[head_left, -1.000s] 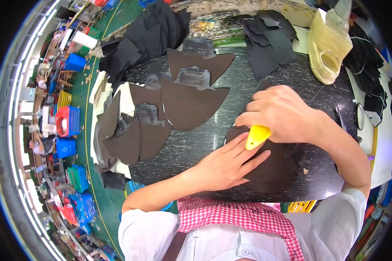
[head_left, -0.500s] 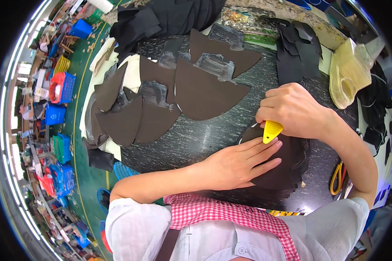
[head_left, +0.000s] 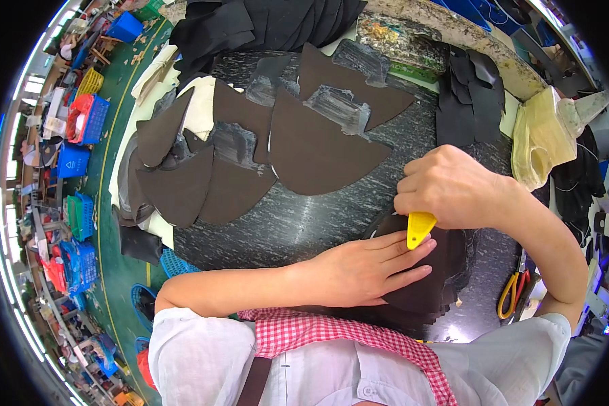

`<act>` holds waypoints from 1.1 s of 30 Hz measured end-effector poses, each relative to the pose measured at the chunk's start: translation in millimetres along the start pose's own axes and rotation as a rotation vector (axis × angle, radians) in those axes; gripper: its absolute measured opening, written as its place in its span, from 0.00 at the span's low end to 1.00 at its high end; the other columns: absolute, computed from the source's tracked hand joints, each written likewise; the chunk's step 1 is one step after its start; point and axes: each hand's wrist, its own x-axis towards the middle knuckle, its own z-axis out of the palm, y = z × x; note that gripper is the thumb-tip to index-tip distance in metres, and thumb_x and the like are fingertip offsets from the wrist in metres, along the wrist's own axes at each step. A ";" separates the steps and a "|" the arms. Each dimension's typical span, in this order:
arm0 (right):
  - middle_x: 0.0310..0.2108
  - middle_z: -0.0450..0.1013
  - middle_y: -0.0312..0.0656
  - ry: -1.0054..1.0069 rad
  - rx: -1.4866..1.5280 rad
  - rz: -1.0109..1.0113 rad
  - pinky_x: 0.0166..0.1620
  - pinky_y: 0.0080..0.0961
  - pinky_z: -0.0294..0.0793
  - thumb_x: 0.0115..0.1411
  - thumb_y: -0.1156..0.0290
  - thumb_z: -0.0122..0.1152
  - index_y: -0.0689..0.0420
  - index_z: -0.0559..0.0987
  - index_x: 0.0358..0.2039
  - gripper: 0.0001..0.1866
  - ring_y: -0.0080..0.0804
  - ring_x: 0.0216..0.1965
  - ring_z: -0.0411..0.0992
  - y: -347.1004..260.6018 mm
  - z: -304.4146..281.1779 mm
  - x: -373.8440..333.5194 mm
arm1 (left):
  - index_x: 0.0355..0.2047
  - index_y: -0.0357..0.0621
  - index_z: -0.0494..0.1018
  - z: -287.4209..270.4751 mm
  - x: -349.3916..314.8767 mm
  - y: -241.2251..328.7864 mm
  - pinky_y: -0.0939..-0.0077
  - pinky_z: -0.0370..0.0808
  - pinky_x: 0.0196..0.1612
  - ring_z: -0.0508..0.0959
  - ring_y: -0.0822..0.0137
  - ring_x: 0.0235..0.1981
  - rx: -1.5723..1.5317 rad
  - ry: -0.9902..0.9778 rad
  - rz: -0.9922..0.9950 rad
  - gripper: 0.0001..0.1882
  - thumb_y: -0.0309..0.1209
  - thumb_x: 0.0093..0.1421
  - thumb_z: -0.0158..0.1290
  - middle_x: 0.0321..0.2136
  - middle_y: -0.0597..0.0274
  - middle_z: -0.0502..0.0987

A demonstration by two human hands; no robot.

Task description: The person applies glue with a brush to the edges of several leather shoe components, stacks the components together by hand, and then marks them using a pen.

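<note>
My right hand [head_left: 450, 186] is closed round a flat yellow plastic tool [head_left: 419, 227], whose tapered end with a small hole sticks out toward me; its other end is hidden under my fingers. My left hand [head_left: 365, 271] lies flat with fingers stretched on a stack of dark brown sheet pieces [head_left: 419, 294]. The tool's tip reaches the fingers of that hand. Farther left, several overlapping brown pieces with rounded edges, one of them a large piece [head_left: 321, 149], lie on the dark speckled tabletop [head_left: 304, 233]. Greyish smears [head_left: 338, 107] cover some of their upper parts.
Black sheets [head_left: 271, 24] are piled at the far left and more black pieces [head_left: 470, 101] lie at the far right. A yellowish translucent boot-shaped form [head_left: 541, 139] stands at right. Yellow-handled scissors [head_left: 507, 296] lie near my right elbow. Left of the table are blue baskets [head_left: 81, 264].
The view has shifted slightly, so the table things sit a little differently. My right hand and the yellow tool appear slightly lower; my left hand stays flat on the stack.
</note>
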 end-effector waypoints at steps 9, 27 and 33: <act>0.21 0.71 0.36 0.078 0.238 -0.043 0.29 0.31 0.71 0.37 0.65 0.67 0.54 0.74 0.22 0.13 0.36 0.27 0.73 1.0 -6.6 -10.8 | 0.62 0.41 0.53 2.1 -2.4 -2.2 0.64 0.53 0.66 0.54 0.57 0.65 -0.043 0.005 0.026 0.48 0.44 0.44 0.61 0.65 0.49 0.48; 0.19 0.67 0.32 0.173 -0.193 0.008 0.28 0.25 0.70 0.44 0.66 0.57 0.54 0.71 0.20 0.07 0.28 0.25 0.70 -17.1 16.7 -19.8 | 0.59 0.39 0.59 3.6 -1.2 -2.5 0.64 0.54 0.66 0.62 0.55 0.60 0.052 0.092 0.053 0.41 0.47 0.48 0.57 0.56 0.49 0.64; 0.20 0.65 0.33 0.263 -0.382 0.010 0.26 0.23 0.67 0.42 0.66 0.57 0.53 0.68 0.20 0.08 0.27 0.24 0.69 -25.6 23.3 -19.1 | 0.58 0.40 0.60 2.7 -3.1 -3.7 0.64 0.53 0.66 0.62 0.56 0.60 0.050 0.091 0.059 0.40 0.47 0.49 0.57 0.56 0.49 0.64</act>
